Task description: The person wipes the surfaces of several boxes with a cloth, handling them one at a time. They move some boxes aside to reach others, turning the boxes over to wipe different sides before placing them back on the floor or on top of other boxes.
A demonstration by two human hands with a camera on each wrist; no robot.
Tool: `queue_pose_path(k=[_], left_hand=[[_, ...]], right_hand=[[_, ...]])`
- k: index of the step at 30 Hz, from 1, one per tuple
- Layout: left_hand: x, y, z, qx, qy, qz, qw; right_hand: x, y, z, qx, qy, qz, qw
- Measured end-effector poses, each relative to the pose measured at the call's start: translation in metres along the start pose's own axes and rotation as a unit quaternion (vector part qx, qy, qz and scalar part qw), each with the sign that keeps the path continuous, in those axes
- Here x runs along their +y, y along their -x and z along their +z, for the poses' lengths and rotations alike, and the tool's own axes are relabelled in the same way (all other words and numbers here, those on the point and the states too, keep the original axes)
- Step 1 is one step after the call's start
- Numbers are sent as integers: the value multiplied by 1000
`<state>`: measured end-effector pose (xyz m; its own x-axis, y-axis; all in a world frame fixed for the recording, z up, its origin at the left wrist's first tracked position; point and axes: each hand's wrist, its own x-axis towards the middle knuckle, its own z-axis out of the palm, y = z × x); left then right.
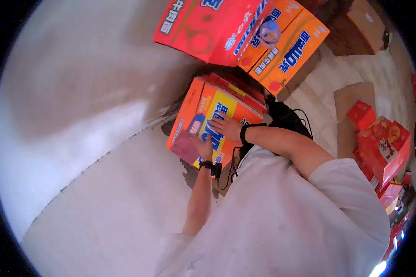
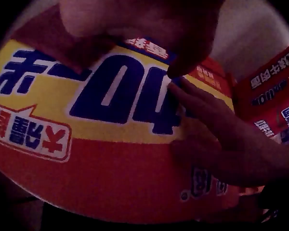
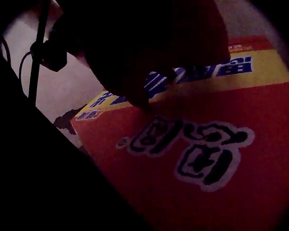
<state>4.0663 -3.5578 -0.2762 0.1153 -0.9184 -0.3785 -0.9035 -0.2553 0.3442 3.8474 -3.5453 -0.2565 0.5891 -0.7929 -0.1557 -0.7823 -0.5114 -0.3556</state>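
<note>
An orange and yellow printed box [image 1: 178, 131] stands against the wall. On its top lies my left hand [image 1: 202, 147], fingers extended; a pinkish-purple patch beside it is unclear. My right hand [image 1: 229, 128] rests on the same face with its fingers spread, a little above and to the right. In the left wrist view, my left hand [image 2: 144, 24] is close over the box's yellow band [image 2: 53, 106], and my right hand [image 2: 226, 130] touches the box from the right. The right wrist view shows my right hand [image 3: 159, 43] in shadow over the printed box [image 3: 260, 134].
Above the box are a large red carton [image 1: 189, 32] and an orange carton [image 1: 305, 51]. A brown cardboard box [image 1: 356, 30] sits at the upper right, with red packages [image 1: 383, 145] below it. Black cables [image 1: 305, 117] hang near my right arm. A pale wall [image 1: 88, 83] rises at left.
</note>
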Motion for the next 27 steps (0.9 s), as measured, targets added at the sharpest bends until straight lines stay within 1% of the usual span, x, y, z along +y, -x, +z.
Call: queue_pose_path(k=[1,3,4,5,7,8,9,11,12,13,15,16,17,19,20,21,22,23,24,25,26,27], left_hand=[[-4,-1,0,4,3,-5,1000],[-9,1,-4,17,2,64,998],[-11,2,-4,20,35,76,996],[-13,2,-5,25,41,70,996],[-18,3,-8,42,63,132,988],[-14,7,-13,38,118,106,987],[-10,12,-20,43,125,101,986],[-2,24,-41,10,-17,171,985],[2,29,-51,-7,-15,183,983],[-5,27,-52,0,-8,183,983],[-26,21,-44,8,-90,235,968],[-34,16,-42,-23,-69,213,974],[-42,12,-41,-18,-61,213,975],[-61,4,-40,-107,63,273,954],[-65,8,-48,-103,69,275,953],[-68,14,-56,-122,80,241,959],[-69,18,-64,-141,93,208,964],[-77,17,-62,-137,100,211,963],[-89,16,-57,-126,266,154,943],[-104,16,-52,-111,424,90,895],[-122,17,-49,-108,427,89,893],[-140,19,-49,-99,550,17,829]], right_hand=[[0,-2,-1,-1,2,-7,1000],[-2,-6,1,15,-19,-6,1000],[-3,-7,2,26,-20,-12,999],[-6,-10,5,23,-15,-20,999],[-15,-17,9,60,-17,-9,998],[-21,-20,4,58,-6,-11,998],[-28,-26,8,55,-1,-18,998],[-47,-39,16,73,-23,-13,997],[-57,-41,3,71,-21,10,997],[-66,-46,-4,70,-12,5,997],[-83,-58,-11,79,-120,101,985],[-90,-70,0,62,-137,129,980],[-95,-74,1,61,-128,126,982],[-103,-75,2,88,-65,18,994],[-103,-87,30,113,-76,-11,991],[-111,-88,24,113,-69,-12,991],[-117,-87,16,77,-74,-24,994],[-123,-88,10,40,-80,-35,995],[-128,-93,12,-17,-119,3,993],[-133,-94,14,-21,-114,0,993],[-139,-92,17,-17,-44,12,999],[-143,-91,26,-11,25,27,999]])
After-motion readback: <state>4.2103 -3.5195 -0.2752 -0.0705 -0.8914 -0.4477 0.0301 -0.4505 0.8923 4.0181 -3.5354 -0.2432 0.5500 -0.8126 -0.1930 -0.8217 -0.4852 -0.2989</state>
